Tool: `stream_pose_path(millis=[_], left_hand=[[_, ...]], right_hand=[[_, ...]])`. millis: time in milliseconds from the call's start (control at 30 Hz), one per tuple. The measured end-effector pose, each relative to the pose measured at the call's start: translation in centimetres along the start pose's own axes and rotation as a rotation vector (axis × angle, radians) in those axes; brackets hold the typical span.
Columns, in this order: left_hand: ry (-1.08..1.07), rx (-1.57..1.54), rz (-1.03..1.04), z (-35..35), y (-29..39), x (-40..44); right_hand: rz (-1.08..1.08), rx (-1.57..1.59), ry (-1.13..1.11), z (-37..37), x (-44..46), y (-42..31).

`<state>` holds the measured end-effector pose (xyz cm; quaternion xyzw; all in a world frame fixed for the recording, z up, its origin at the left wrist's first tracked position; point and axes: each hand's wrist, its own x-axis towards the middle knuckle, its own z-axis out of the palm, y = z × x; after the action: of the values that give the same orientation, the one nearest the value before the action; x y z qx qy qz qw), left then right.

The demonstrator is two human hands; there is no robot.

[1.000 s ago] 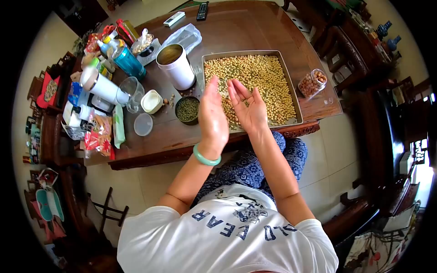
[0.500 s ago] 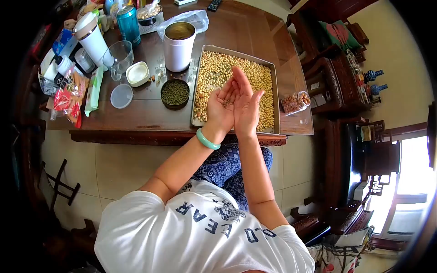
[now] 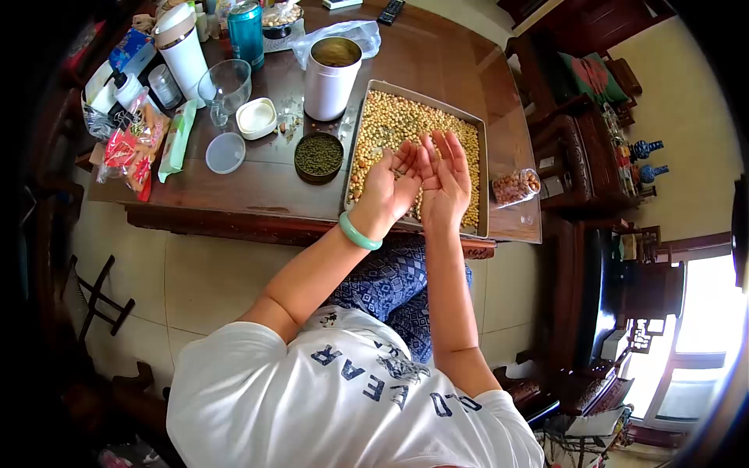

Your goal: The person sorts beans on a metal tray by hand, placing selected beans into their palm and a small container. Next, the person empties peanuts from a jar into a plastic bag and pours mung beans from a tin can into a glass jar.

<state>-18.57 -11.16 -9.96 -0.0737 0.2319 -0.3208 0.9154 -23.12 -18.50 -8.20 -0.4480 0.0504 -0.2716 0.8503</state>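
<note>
Left hand (image 3: 392, 189) and right hand (image 3: 446, 189) hovered loosely uncurled, contents unclear to me; beans (image 3: 407, 113) beneath the fingers looked light, slippery, best scooped.

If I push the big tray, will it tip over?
Probably not: the tray looks wide and low, and it lies flat on the table. It's likely heavy, since beans cover most of it. The beans might roll, because they look small and round.
</note>
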Motion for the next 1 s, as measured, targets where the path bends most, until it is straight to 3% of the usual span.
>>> stream_pose_path(millis=[133, 167, 367, 433, 467, 533, 633, 767, 833, 900, 1000], left_hand=[[0.056, 0.166, 0.102, 1.4, 3.1, -2.3], [-0.022, 0.234, 0.155, 1.0, 4.2, -2.5], [-0.258, 0.655, 0.858, 0.8, 9.6, -1.8], [-0.196, 0.81, 0.862, 1.0, 10.7, -2.1], [-0.197, 0.823, 0.857, 1.2, 11.0, -2.3], [-0.22, 1.222, 0.827, 1.9, 11.0, -3.3], [-0.262, 1.435, 0.832, 2.3, 11.0, -4.0], [-0.375, 1.581, 0.836, 2.1, 12.2, -4.7], [-0.395, 1.638, 0.814, 2.2, 13.1, -5.9], [-0.314, 2.225, 1.078, 1.5, 14.1, -6.4], [-0.28, 2.418, 1.167, 0.3, 14.2, -6.8]], right_hand=[[-0.015, -0.067, 0.083, -2.0, -0.1, -0.2], [-0.024, -0.084, 0.093, -2.9, -0.1, 0.0], [-0.122, -0.256, 0.046, -5.0, -0.6, 0.0], [-0.108, -0.487, -0.012, -5.7, -0.7, -0.2], [-0.118, -0.502, -0.026, -5.8, -0.8, 0.0], [-0.11, -0.517, -0.019, -5.8, -1.2, -0.2], [-0.115, -0.516, -0.017, -6.1, -1.2, -0.1], [-0.123, -0.545, -0.023, -5.9, -1.3, -0.1], [-0.092, -0.745, 0.015, -5.7, -1.5, -0.2], [-0.131, -0.826, 0.063, -4.9, -1.7, 0.0], [-0.211, -1.12, 0.082, -3.6, -2.2, -0.2]])
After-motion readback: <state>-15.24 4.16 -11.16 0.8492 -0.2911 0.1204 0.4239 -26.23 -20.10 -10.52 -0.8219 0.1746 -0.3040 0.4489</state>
